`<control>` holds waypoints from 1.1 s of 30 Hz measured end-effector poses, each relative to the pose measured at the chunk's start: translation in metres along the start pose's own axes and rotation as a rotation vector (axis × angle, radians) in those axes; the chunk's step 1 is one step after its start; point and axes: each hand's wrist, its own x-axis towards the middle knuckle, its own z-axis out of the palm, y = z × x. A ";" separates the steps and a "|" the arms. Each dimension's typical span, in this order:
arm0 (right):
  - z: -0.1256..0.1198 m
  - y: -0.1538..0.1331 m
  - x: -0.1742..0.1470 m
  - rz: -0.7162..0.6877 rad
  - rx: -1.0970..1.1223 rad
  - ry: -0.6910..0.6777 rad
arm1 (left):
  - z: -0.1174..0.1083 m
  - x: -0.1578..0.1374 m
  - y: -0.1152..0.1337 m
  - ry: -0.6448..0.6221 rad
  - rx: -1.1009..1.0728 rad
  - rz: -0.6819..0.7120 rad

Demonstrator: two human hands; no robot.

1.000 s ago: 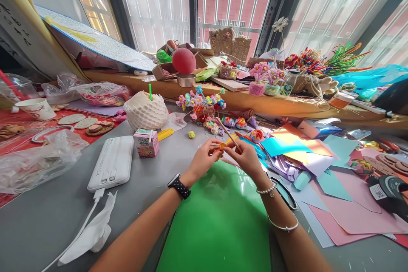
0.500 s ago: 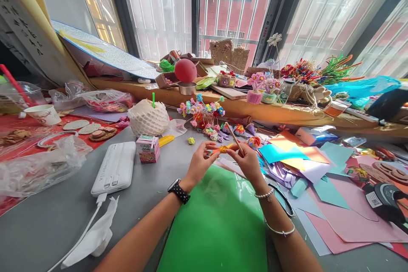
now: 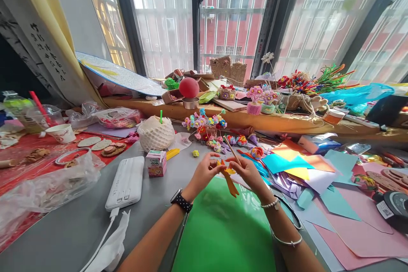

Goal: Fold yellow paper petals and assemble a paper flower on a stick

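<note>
My left hand (image 3: 205,174), wearing a watch, pinches a folded orange-yellow paper strip (image 3: 231,183) whose ends dangle down toward me. Facing it, my right hand (image 3: 249,174) is closed on a thin wooden stick (image 3: 232,149) that slants up to the left. Its fingertips are close to the paper; whether they also grip it I cannot tell. Both hands are above the far edge of a glossy green sheet (image 3: 226,229). Beyond them lie a small yellow flower (image 3: 195,153) and a ball of orange and red paper strips (image 3: 256,153).
Left of my hands are a small pink carton (image 3: 156,164), a white power bank (image 3: 126,183) with its cable, and a coconut (image 3: 156,133) with a green straw. Coloured paper sheets (image 3: 350,216) spread on the right. A crowded wooden ledge (image 3: 248,121) runs along the back.
The paper strip, held nearly level before, now hangs with its ends downward between my hands. My view has tilted up and shifted left. The stick stays in my right hand.
</note>
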 end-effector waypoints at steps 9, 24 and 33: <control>-0.002 -0.004 -0.004 0.029 0.182 -0.229 | 0.006 0.001 -0.004 -0.080 -0.104 -0.061; -0.002 0.003 0.003 0.039 0.029 -0.057 | 0.011 -0.001 -0.011 -0.024 0.005 -0.015; -0.004 0.004 0.000 0.062 -0.035 -0.142 | 0.015 -0.015 0.034 0.303 0.557 0.184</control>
